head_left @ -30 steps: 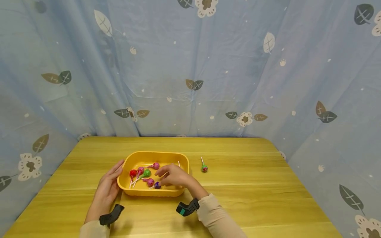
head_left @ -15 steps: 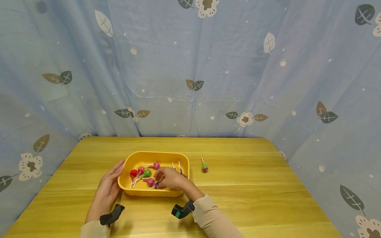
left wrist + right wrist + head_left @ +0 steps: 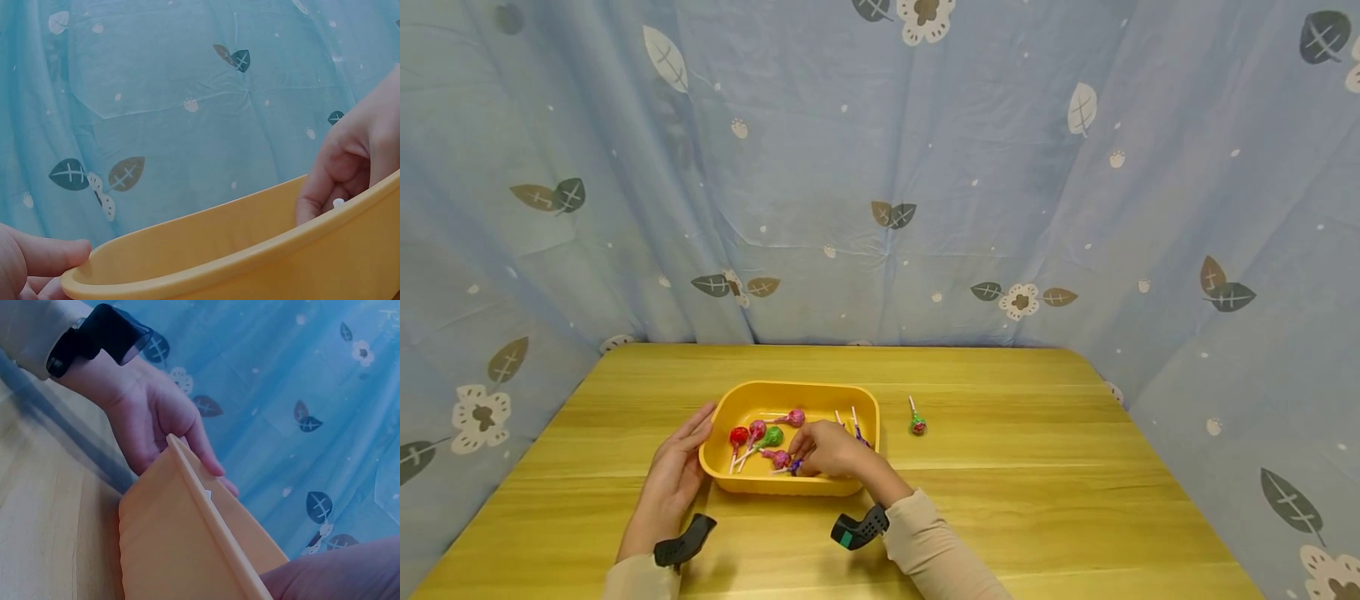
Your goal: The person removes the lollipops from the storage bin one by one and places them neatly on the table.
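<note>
A yellow plastic box (image 3: 730, 481) stands on the wooden table. In the head view my left hand (image 3: 672, 471) rests against its left end, fingers fairly straight along the outer wall; in the left wrist view the thumb touches the rim. My right hand (image 3: 829, 450) reaches inside with curled fingers, pinching a purple lollipop (image 3: 795, 467) near the front wall; the fingertips partly hide it. Left of that hand lie a red lollipop (image 3: 739, 436), a green lollipop (image 3: 772, 436) and several pink lollipops (image 3: 781, 459). Purple lollipops (image 3: 860, 435) lean at the right end, partly hidden behind the hand.
One green-and-red lollipop (image 3: 917, 426) lies on the table (image 3: 1037, 467) to the right of the box. Behind the table's back edge hangs a blue patterned curtain (image 3: 820, 167). Black wrist cameras (image 3: 859, 527) sit on both forearms.
My right hand has lowered slightly toward the front of the box, and its fingers have closed on the purple lollipop, whose stick has shifted a little left. The left hand stays put.
</note>
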Available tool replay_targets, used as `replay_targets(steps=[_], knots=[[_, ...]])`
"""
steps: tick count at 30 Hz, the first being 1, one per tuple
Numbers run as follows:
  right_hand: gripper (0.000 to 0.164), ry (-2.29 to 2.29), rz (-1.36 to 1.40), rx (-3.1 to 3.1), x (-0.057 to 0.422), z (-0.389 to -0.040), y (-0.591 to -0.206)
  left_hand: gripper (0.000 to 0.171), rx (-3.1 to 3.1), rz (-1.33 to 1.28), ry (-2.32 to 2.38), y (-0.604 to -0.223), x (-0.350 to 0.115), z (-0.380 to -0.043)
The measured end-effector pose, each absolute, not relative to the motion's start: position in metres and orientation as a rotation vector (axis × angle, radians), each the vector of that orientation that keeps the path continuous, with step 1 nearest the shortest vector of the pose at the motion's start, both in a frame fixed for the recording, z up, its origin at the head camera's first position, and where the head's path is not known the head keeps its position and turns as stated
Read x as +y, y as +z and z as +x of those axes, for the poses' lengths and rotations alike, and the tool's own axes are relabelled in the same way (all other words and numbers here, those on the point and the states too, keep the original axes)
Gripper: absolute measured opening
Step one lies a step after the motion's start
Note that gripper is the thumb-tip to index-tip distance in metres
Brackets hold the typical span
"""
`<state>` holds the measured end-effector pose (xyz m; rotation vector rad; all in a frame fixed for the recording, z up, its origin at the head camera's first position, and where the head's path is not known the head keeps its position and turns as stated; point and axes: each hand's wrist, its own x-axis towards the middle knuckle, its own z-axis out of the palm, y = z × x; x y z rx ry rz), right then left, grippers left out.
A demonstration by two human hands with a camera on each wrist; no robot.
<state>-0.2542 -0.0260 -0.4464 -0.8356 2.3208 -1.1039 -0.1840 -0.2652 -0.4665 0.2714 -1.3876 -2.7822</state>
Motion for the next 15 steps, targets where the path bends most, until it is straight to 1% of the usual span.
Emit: replay_targets(steps=[4, 8, 12, 15], knots=[[0.019, -1.109, -0.835, 2.324, -0.025, -0.2544, -0.4468, 0.054, -1.374, 0.249, -2.781, -0.4673, -0.2645, -0.1843], [0.018, -1.103, -0.842, 2.348, -0.0227, -0.2553, -0.4466, 0.06, -1.382, 0.318, -2.801, -0.4655, -0.2643, -0.1849], [0.016, -1.125, -0.845, 2.368, -0.0194, -0.2565, -0.4437, 0.059, -1.366, 0.364, -2.818, -0.4638, -0.2647, -0.1852], [0.014, -1.157, -0.849, 2.391, -0.0168, -0.2576, -0.4398, 0.059, -1.347, 0.346, -2.827, -0.4633, -0.2653, -0.1851]])
